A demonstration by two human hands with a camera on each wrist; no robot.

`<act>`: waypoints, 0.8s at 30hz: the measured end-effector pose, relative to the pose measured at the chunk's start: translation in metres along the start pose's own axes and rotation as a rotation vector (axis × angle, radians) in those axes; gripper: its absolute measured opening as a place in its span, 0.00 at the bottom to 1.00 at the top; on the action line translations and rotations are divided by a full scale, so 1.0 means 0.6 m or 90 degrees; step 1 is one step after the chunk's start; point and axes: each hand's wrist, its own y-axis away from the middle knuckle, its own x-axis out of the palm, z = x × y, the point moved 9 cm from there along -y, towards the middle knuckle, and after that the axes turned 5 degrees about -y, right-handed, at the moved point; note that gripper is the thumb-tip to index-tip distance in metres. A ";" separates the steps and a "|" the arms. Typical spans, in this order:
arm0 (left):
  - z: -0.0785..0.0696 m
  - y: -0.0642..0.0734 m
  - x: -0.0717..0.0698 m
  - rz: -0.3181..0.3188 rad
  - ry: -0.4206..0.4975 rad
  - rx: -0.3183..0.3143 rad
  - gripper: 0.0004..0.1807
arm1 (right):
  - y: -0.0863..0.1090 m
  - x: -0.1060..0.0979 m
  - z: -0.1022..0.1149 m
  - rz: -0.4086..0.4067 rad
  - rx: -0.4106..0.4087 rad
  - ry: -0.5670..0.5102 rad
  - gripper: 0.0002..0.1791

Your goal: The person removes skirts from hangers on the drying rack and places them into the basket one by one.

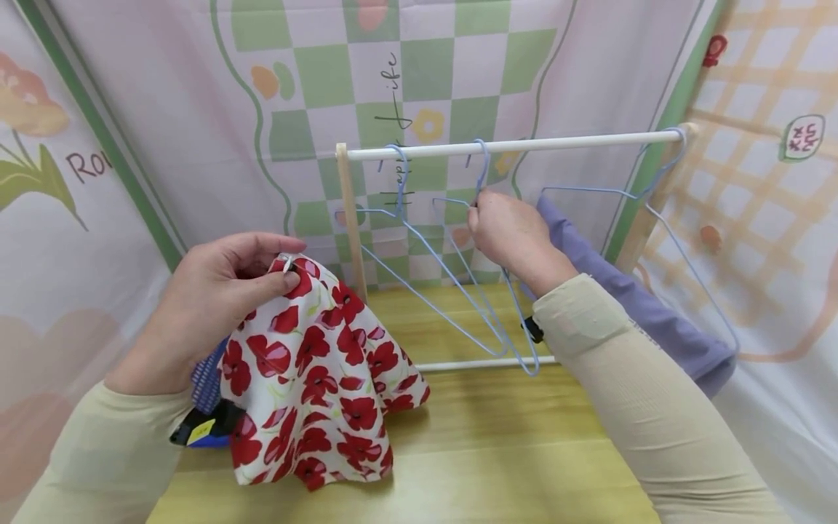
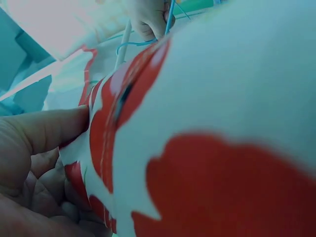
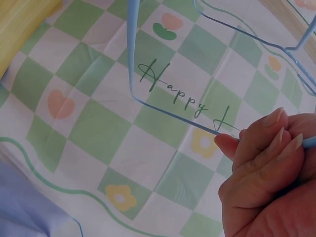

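My left hand [image 1: 203, 306] pinches the top edge of a white garment with red flowers [image 1: 321, 393], which hangs flared like a skirt over the table. A small shiny metal piece [image 1: 288, 263] shows at that edge, beside the thumb. In the left wrist view the thumb presses on the garment's seamed edge [image 2: 106, 143]. On the rack, my right hand [image 1: 513, 229] grips a blue wire hanger [image 1: 483, 164] just below its hook, and the hook is over the rail. The right wrist view shows the fingers curled round the hanger's wire [image 3: 173, 114].
A white rail [image 1: 576, 143] runs between wooden posts, with a low bar [image 1: 458, 365] beneath. To the left hangs a bare blue hanger [image 1: 401, 182]. Another hanger [image 1: 677, 167] at the right end carries a purple cloth [image 1: 609, 284]. Printed curtains stand behind the yellow wooden table [image 1: 511, 451].
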 end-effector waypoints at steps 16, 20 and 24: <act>-0.037 -0.004 0.017 0.041 -0.214 0.106 0.16 | -0.007 0.004 -0.001 -0.011 -0.001 -0.004 0.20; -0.048 -0.001 0.021 0.029 -0.258 0.154 0.14 | -0.005 0.005 0.002 -0.010 -0.008 -0.006 0.20; -0.060 0.005 0.022 0.003 -0.298 0.211 0.10 | -0.003 0.004 0.006 -0.011 -0.009 -0.005 0.20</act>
